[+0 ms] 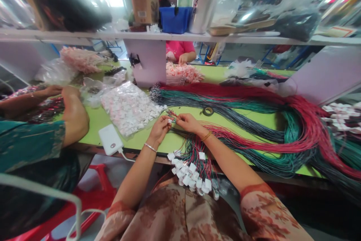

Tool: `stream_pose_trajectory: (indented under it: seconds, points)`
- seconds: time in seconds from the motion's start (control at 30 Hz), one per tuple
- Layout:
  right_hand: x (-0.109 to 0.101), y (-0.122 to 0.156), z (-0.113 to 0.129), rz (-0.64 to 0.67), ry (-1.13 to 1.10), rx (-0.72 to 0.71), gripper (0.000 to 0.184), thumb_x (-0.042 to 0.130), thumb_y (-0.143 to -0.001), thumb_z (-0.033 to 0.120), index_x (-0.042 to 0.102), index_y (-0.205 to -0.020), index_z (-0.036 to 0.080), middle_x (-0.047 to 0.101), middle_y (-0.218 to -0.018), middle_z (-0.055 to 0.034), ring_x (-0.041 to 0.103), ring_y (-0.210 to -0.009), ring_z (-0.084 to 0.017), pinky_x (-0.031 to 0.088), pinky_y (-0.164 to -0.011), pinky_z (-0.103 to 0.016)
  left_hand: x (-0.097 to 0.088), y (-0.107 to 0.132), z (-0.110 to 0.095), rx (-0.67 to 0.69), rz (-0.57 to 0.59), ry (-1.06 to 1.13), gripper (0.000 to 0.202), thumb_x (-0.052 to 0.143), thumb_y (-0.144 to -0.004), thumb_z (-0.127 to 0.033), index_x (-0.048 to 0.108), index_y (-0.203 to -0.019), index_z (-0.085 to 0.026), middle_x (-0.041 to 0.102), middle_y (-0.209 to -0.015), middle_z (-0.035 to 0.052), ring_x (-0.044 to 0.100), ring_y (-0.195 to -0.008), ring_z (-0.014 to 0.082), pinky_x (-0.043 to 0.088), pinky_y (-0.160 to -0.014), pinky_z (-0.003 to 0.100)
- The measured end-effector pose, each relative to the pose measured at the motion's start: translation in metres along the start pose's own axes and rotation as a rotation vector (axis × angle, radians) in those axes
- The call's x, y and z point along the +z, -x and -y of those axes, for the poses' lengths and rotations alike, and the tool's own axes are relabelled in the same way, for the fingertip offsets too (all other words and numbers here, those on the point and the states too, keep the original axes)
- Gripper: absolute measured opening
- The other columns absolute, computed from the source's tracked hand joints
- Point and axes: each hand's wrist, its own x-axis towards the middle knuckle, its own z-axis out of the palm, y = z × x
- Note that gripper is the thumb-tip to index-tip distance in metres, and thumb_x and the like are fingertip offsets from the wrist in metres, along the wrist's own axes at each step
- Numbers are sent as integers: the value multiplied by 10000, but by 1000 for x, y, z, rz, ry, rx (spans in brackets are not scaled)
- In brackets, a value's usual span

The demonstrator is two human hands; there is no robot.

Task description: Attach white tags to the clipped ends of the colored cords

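My left hand (160, 130) pinches a small white connector (169, 121) over the green table. Close beside it, my right hand (188, 123) has its fingertips closed on thin wires that meet the connector. Behind the hands lies a clear bag of white connectors (131, 107). Long bundles of red wires (254, 141), green wires (293, 158) and black wires (237, 118) curve across the table to the right. Below my right wrist, a bunch of wires with white connectors (191, 175) hangs over the table edge toward my lap.
A black tape roll (208, 111) lies behind my right hand. A white power bank (110, 139) with a cable sits at the front edge. A co-worker's arm (73, 115) is at the left; another person (182, 51) sits across. A shelf (113, 36) spans above.
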Motion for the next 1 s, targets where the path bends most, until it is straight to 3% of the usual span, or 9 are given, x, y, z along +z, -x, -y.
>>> stream_pose_trajectory:
  seconds: [0.2,0.3,0.5,0.7,0.87,1.0]
  points:
    - [5,-1,-3,9,4,-29,276,493,-771,395,449,-602,182,363,-548,56,300,-543,-80,238,-527,-225,5,2,2,5,-29,-77,300,823,-642,-279,615,-809,-142,684,-842,32,539,-612,59,438,-594,188]
    - [10,0,-6,-58,53,-65,287,491,-802,403,462,-625,179,395,-554,50,316,-544,-85,242,-529,-226,5,0,4,29,-70,-113,325,840,-608,-291,623,-801,-145,673,-770,14,536,-589,61,430,-569,184]
    - [17,2,-7,-92,181,-118,263,475,-858,354,536,-688,163,479,-578,29,365,-539,-94,258,-541,-229,2,-3,8,49,-153,-111,310,827,-606,-291,627,-794,-146,688,-805,21,541,-584,57,430,-562,184]
    - [14,-6,-7,-65,279,-54,293,466,-876,351,577,-688,156,540,-595,2,408,-555,-107,269,-546,-233,1,-3,9,28,-181,-175,264,811,-613,-265,628,-758,-143,639,-655,0,521,-540,61,399,-519,175]
    - [-12,-36,-13,-142,408,132,194,543,-821,298,661,-804,146,664,-764,-40,496,-643,-124,324,-602,-230,2,-3,3,6,-228,-177,225,784,-619,-234,625,-745,-137,678,-770,25,527,-557,49,400,-516,165]
    - [-15,-48,-22,-14,547,259,148,603,-767,263,677,-746,138,676,-730,-66,477,-595,-124,296,-573,-247,2,-3,1,-8,-227,-166,210,778,-623,-222,617,-724,-133,667,-764,25,525,-551,49,390,-506,167]
